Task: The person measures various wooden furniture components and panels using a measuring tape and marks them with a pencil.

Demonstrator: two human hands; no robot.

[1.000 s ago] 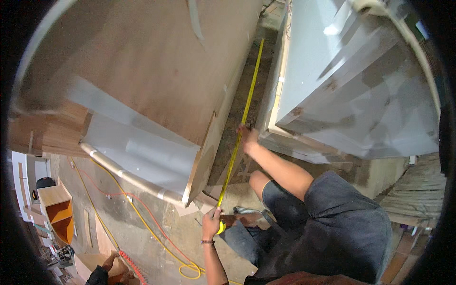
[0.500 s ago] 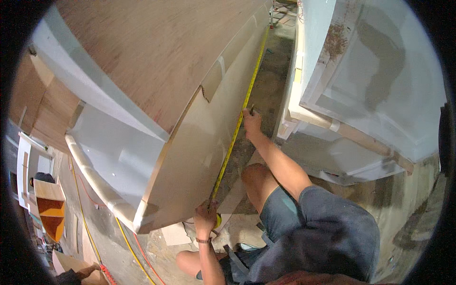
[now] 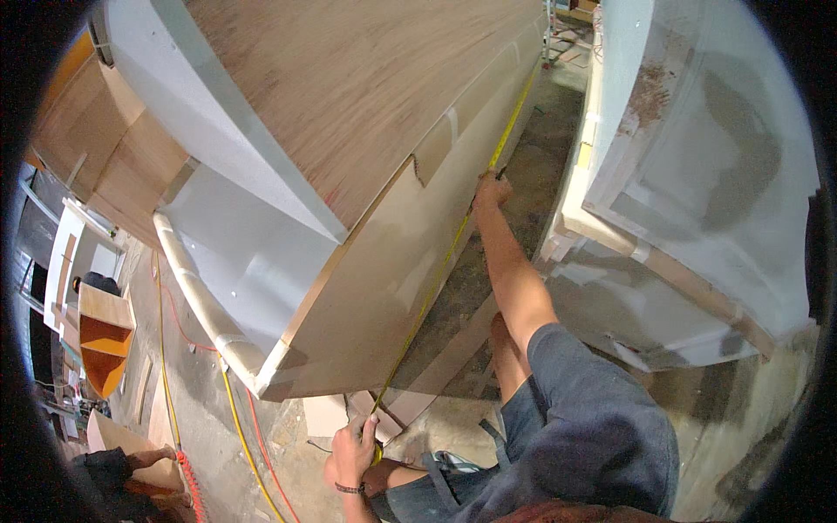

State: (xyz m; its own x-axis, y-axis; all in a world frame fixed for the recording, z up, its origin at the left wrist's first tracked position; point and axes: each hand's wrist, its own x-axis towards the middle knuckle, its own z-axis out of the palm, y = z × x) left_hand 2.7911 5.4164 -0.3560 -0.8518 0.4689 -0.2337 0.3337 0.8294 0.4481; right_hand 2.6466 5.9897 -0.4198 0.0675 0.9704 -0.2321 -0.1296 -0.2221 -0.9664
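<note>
A yellow tape measure (image 3: 519, 112) stretches along the lower side of a pale, smooth hull-like panel (image 3: 366, 296). My left hand (image 3: 349, 453), near the panel's close corner, is closed round the tape's case, whose yellow edge shows beside the palm. Farther along, my right hand (image 3: 492, 190) is closed on the tape's blade, against the panel. A small dark stick, too small to name, pokes out of its fingers. Beyond this hand the blade shows its broad yellow face; between the hands it looks thin and twisted on edge.
At right stands another pale structure (image 3: 663, 253) with a taped edge, leaving a narrow floor gap. Yellow hose (image 3: 235, 418) and red cord (image 3: 266, 453) run over the floor at left. Another person's arm (image 3: 153, 457) shows at lower left, below an orange-lined wooden box (image 3: 106, 349).
My left hand has drawn back toward me with the tape's case. My right hand has slid farther along the blade, which has turned on edge between the hands. The view has shifted.
</note>
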